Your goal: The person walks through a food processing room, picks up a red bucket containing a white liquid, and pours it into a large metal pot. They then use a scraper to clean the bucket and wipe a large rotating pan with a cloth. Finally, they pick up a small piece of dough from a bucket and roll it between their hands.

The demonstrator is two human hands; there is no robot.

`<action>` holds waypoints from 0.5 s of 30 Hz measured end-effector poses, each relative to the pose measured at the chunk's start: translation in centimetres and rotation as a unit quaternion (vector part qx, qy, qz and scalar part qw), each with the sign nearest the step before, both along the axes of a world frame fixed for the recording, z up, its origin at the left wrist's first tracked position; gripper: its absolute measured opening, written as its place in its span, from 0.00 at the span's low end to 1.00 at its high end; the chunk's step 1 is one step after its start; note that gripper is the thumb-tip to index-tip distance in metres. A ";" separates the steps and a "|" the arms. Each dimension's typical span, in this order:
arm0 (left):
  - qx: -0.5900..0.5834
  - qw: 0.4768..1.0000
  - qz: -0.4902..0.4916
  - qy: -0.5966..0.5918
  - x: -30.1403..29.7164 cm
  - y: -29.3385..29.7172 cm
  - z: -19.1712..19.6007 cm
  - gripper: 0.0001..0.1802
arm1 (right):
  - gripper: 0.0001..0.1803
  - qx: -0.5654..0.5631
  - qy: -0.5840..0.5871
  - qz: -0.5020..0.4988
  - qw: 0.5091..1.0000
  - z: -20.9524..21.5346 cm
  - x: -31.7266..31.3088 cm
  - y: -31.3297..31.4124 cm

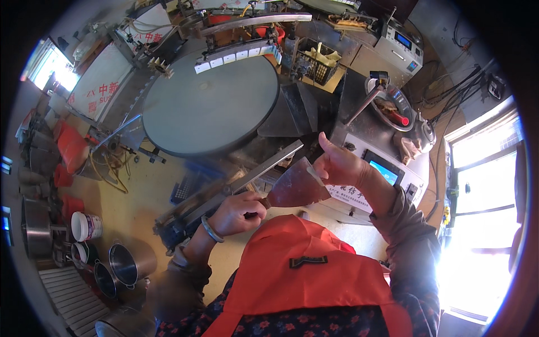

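My left hand (238, 214), with a bracelet at its wrist, is closed around the short handle of a wide scraper (295, 186). The scraper's flat, fan-shaped blade points to the right, in front of my red apron. At the blade's far right edge is my right hand (343, 167). Its thumb stands up away from the fingers, and the fingers are at the blade's edge, partly hidden. Beyond both hands lies a large round griddle plate (210, 106), grey and flat. A straight metal bar (268, 166) runs slantwise just past the scraper.
A machine cabinet with a lit screen (383, 167) stands right, bearing a metal bowl (405, 119). A black basket (317, 70) sits behind. Left on the floor are a white bucket (86, 226), steel pots (135, 264) and red containers (73, 149). A bright window (485, 185) is far right.
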State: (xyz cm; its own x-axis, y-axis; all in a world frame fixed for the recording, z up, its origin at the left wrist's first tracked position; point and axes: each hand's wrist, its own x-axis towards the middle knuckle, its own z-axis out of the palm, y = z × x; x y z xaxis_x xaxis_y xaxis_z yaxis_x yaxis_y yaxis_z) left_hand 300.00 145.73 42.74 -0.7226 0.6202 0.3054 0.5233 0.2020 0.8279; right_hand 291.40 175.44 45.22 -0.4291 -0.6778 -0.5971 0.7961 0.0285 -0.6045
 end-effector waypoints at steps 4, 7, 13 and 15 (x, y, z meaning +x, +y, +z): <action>0.017 1.000 -0.017 0.016 0.0 -0.4 0.1 0.09 | 0.49 0.081 -0.021 0.000 0.997 -0.5 0.5 -0.4; 0.024 1.000 -0.020 0.005 0.0 -0.8 -1.1 0.09 | 0.45 0.087 0.002 -0.045 0.995 -1.8 1.1 0.5; 0.108 0.980 0.086 -0.144 1.4 -0.1 -4.5 0.08 | 0.15 0.568 0.406 -0.154 0.699 -7.7 1.8 15.2; 0.139 0.965 0.127 -0.182 2.2 0.4 -5.2 0.09 | 0.19 0.690 0.481 -0.241 0.485 -10.2 2.2 22.3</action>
State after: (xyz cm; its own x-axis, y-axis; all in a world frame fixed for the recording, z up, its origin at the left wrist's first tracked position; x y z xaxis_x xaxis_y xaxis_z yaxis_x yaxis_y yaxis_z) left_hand 302.20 146.14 37.57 -0.9317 0.3389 0.1310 0.1496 0.0292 0.9883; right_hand 293.62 197.79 34.98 -0.8690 0.3990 0.2925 0.2803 0.8843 -0.3734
